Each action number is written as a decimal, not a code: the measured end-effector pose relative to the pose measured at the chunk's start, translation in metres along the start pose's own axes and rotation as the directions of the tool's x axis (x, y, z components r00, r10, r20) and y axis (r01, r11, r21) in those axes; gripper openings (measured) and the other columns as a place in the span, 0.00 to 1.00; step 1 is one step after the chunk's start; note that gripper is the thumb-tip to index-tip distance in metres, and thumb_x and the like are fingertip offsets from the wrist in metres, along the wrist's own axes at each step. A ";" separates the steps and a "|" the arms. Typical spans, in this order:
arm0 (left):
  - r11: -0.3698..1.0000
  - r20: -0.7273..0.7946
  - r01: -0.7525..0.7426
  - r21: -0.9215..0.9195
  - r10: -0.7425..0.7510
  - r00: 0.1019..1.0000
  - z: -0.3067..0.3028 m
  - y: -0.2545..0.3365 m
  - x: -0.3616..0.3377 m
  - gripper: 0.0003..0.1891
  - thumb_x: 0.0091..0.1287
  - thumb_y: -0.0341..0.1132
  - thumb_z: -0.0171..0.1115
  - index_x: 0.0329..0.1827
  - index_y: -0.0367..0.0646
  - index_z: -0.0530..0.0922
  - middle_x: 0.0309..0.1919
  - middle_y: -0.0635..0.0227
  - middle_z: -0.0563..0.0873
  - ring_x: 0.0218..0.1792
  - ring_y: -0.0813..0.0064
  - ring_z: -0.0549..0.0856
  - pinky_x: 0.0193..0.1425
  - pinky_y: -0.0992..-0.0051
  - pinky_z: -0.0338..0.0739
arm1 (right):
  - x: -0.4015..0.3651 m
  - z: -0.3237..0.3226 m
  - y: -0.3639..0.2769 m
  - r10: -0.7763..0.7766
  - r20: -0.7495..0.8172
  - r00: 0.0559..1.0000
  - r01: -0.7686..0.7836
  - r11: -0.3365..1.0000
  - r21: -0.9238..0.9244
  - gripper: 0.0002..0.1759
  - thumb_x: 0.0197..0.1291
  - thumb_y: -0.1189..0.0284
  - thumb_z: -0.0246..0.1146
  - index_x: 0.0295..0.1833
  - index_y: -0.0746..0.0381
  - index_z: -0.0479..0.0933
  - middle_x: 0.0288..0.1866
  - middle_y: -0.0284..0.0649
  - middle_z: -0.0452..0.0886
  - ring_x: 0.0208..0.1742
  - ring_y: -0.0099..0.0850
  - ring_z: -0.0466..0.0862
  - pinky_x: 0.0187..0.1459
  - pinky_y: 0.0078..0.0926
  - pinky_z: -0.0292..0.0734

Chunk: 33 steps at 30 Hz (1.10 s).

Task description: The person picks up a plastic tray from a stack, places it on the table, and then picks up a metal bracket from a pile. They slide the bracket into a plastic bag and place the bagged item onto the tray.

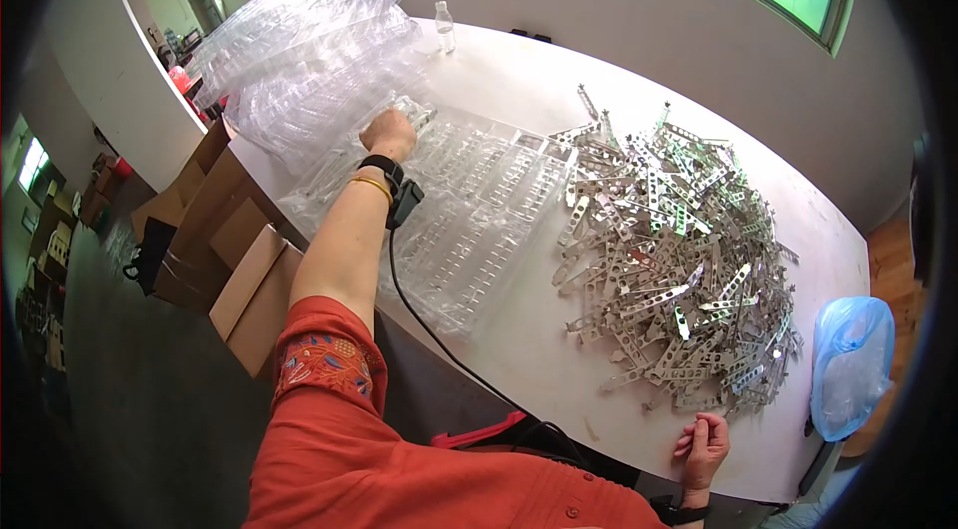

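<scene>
My left hand (389,134) is closed at the upper left part of a clear plastic tray (469,220) lying on the table; what its fingers hold, if anything, is hidden. Metal brackets with round holes form a large heap (689,260) to the right of the tray. Beside the near edge of that heap, my right hand (703,439) rests low over the table with its fingers curled together. Whether anything small is between those fingers cannot be made out.
Stacked clear trays (309,50) lean at the table's back left. A small clear bottle (444,28) stands behind. Cardboard boxes (225,220) sit left of the table (539,379). A blue plastic bag (851,359) hangs at the right edge. A cable runs from my left wrist.
</scene>
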<state>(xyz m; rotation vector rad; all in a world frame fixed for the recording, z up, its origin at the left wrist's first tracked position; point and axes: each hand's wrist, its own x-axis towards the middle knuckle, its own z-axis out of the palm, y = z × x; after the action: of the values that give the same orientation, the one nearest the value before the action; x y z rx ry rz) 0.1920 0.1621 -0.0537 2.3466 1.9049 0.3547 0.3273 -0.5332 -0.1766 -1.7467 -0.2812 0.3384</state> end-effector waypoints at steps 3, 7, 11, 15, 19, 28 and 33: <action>0.998 0.055 0.033 0.047 -0.036 0.998 0.000 0.003 -0.004 0.15 0.69 0.35 0.56 0.53 0.43 0.85 0.54 0.58 0.87 0.58 0.58 0.85 0.60 0.61 0.77 | -0.001 0.001 -0.001 -0.002 -0.005 1.000 0.002 1.000 -0.006 0.07 0.75 0.69 0.56 0.49 0.60 0.74 0.29 0.33 0.78 0.20 0.16 0.75 0.18 0.13 0.71; 0.998 0.088 0.037 0.046 -0.041 0.995 0.002 0.003 -0.004 0.15 0.68 0.36 0.58 0.52 0.42 0.85 0.54 0.58 0.87 0.59 0.58 0.85 0.63 0.59 0.74 | -0.001 0.001 -0.002 -0.004 0.000 1.000 0.004 1.000 -0.004 0.07 0.74 0.69 0.57 0.49 0.60 0.74 0.29 0.33 0.78 0.20 0.16 0.75 0.18 0.13 0.70; 0.998 0.100 0.060 0.003 -0.060 0.993 0.000 0.006 -0.008 0.16 0.66 0.36 0.59 0.53 0.42 0.84 0.54 0.58 0.87 0.60 0.58 0.83 0.65 0.58 0.70 | 0.000 0.000 0.000 0.006 0.000 1.000 -0.006 1.000 -0.002 0.07 0.74 0.69 0.57 0.50 0.61 0.74 0.30 0.33 0.78 0.20 0.16 0.74 0.18 0.12 0.69; 0.998 0.075 0.059 -0.015 -0.057 0.996 -0.009 0.010 -0.018 0.16 0.65 0.36 0.59 0.54 0.41 0.84 0.55 0.58 0.86 0.61 0.58 0.83 0.64 0.57 0.71 | -0.001 0.002 -0.002 0.014 -0.006 1.000 -0.014 1.000 0.009 0.07 0.74 0.70 0.57 0.50 0.61 0.74 0.30 0.33 0.78 0.20 0.16 0.74 0.18 0.12 0.69; 1.000 0.049 -0.013 -0.022 0.014 0.999 -0.022 0.012 -0.028 0.17 0.64 0.35 0.58 0.54 0.40 0.83 0.54 0.54 0.86 0.59 0.54 0.83 0.63 0.55 0.73 | -0.001 0.003 -0.004 0.021 0.002 1.000 -0.021 1.000 0.020 0.06 0.74 0.70 0.57 0.49 0.60 0.74 0.30 0.33 0.78 0.20 0.16 0.74 0.18 0.12 0.69; 0.664 -0.351 -0.675 -0.321 0.579 0.736 -0.084 0.045 -0.143 0.12 0.63 0.36 0.64 0.39 0.33 0.85 0.39 0.46 0.87 0.42 0.48 0.86 0.51 0.56 0.78 | -0.002 0.004 -0.011 0.029 0.008 1.000 -0.029 0.999 0.031 0.06 0.73 0.73 0.57 0.51 0.62 0.75 0.31 0.35 0.79 0.23 0.17 0.77 0.19 0.13 0.72; 0.267 -0.365 -0.856 -0.443 0.818 0.444 -0.114 0.034 -0.260 0.06 0.62 0.29 0.68 0.40 0.37 0.82 0.38 0.55 0.85 0.44 0.54 0.83 0.48 0.63 0.76 | -0.002 0.004 -0.011 0.020 0.016 1.000 -0.021 1.000 0.019 0.06 0.73 0.73 0.56 0.51 0.62 0.76 0.32 0.35 0.80 0.24 0.17 0.78 0.20 0.14 0.73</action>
<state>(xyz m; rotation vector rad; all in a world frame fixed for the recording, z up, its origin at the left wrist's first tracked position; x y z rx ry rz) 0.1467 -0.1068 0.0339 2.5964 0.1652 0.9278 0.3233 -0.5278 -0.1660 -1.7297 -0.2709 0.3692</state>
